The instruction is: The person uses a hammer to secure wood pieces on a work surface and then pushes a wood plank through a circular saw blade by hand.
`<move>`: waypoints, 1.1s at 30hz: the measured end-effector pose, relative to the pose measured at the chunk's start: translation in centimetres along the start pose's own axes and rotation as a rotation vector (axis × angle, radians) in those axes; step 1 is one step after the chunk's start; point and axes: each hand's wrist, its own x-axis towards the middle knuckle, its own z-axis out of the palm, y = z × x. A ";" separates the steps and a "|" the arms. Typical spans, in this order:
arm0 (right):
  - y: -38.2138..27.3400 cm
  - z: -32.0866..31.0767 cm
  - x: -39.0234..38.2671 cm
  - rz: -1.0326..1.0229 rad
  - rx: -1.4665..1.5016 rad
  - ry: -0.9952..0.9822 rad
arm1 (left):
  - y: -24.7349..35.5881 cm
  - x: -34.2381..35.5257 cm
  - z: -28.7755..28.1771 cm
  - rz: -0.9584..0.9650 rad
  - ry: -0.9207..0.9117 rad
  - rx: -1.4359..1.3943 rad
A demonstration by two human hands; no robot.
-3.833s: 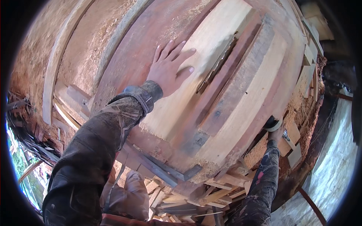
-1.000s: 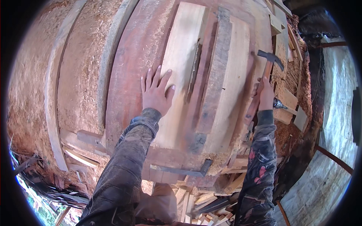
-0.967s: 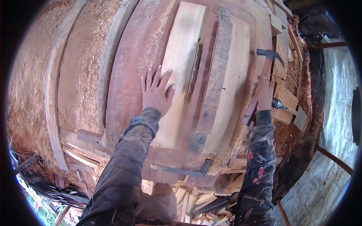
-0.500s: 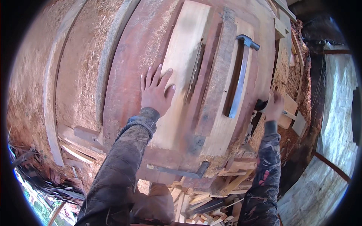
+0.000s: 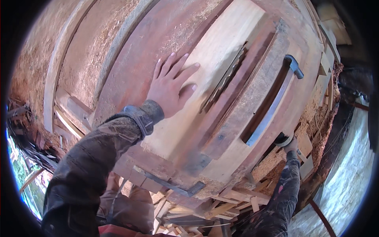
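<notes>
My left hand (image 5: 170,87) lies with fingers spread across a pale wooden board (image 5: 221,35) and the reddish bench top (image 5: 142,59) under it. Along the board's right side runs a narrow, jagged-edged dark strip (image 5: 225,79). At the bench's right edge, my right hand (image 5: 291,145) is closed at a dark round object (image 5: 282,139) with a pale rim. That object's kind is unclear, and my fingers are partly hidden. A claw hammer (image 5: 293,66) with a long metal handle lies between my hands, nearer the right one.
A flat metal angle piece (image 5: 193,189) lies on the bench's near edge. Wood offcuts (image 5: 221,209) are piled below it. Long timber strips (image 5: 65,59) and sawdust cover the left side. A pale sheet (image 5: 343,166) stands at far right.
The view has turned, so the bench now slants toward the upper right. My right hand has moved down onto the dark round object. My left hand stays spread on the board.
</notes>
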 end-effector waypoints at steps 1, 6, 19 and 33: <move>2.3 -1.3 0.1 0.042 0.118 -0.097 | 0.2 -0.1 0.6 0.013 0.025 -0.032; 3.9 0.3 0.9 0.307 0.620 -0.163 | 0.3 0.0 0.3 0.018 0.016 0.010; -1.6 4.1 -2.7 -0.113 -0.406 0.557 | 0.3 -0.4 0.2 0.022 0.015 0.030; -3.8 -3.6 2.0 0.159 -0.006 -0.421 | 0.0 -0.5 0.0 0.019 -0.008 0.075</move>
